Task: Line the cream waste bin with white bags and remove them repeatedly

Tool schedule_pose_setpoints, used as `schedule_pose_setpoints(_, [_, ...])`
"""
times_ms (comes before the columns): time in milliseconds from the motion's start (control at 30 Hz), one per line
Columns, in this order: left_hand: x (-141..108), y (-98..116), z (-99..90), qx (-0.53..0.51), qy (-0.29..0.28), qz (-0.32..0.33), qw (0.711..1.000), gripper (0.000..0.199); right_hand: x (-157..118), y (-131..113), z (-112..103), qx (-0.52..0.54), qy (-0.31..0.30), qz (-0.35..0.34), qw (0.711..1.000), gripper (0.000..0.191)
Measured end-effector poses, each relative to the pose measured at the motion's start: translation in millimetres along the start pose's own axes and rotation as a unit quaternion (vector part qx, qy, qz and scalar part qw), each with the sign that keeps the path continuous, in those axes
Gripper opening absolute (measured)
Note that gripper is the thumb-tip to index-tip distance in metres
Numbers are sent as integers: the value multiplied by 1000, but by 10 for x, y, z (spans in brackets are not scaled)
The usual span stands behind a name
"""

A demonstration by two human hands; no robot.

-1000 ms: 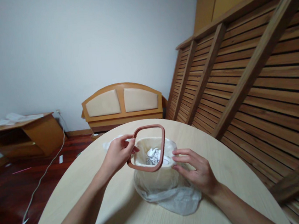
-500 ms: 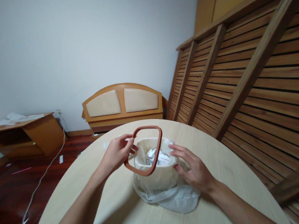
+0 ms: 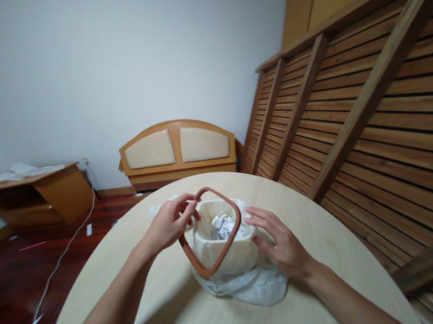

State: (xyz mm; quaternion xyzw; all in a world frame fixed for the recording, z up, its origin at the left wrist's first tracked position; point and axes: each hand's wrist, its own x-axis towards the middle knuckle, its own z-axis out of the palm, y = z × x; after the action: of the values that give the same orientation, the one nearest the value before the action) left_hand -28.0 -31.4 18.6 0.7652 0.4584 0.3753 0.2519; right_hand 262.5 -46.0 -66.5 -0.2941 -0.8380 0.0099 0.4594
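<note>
A small cream trash bin (image 3: 226,258) stands on the table, lined with a thin clear plastic bag (image 3: 258,287) that drapes down its outside and bunches at the base. Crumpled white paper (image 3: 223,226) lies inside. My left hand (image 3: 171,221) pinches a brown rounded-square ring (image 3: 233,243) by its left edge, between thumb and fingers. The ring hangs tilted in front of and above the bin's opening. At the bin's right side is my right hand (image 3: 281,243), fingers apart and curved near the rim; whether the fingertips touch the bag I cannot tell.
The round pale wooden table (image 3: 309,276) fills the foreground. Beyond it stands a headboard (image 3: 180,168) against the wall. A slatted wooden frame (image 3: 384,134) leans on the right. At left are a low cabinet (image 3: 58,199) and a cable (image 3: 65,250) on the floor.
The brown ring has turned in my left hand, its near corner swinging down and left. My right hand has stayed almost in place beside the bin.
</note>
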Motion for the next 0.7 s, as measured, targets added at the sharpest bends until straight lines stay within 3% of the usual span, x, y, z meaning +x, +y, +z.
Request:
schedule_pose_setpoints(200, [-14, 73, -7, 54, 48, 43, 996, 36, 18, -58, -16, 6, 28, 10, 1000, 34])
schedule_pose_setpoints(400, [-95, 224, 41, 101, -30, 95, 990, 33, 31, -230, -65, 89, 97, 68, 989, 33])
schedule_pose_setpoints(567, [-184, 369, 213, 112, -83, 150, 979, 28, 60, -465, -94, 119, 87, 87, 985, 37])
schedule_pose_setpoints(700, [-256, 469, 310, 132, -96, 181, 970, 29, 67, -574, -88, 108, 85, 89, 986, 21])
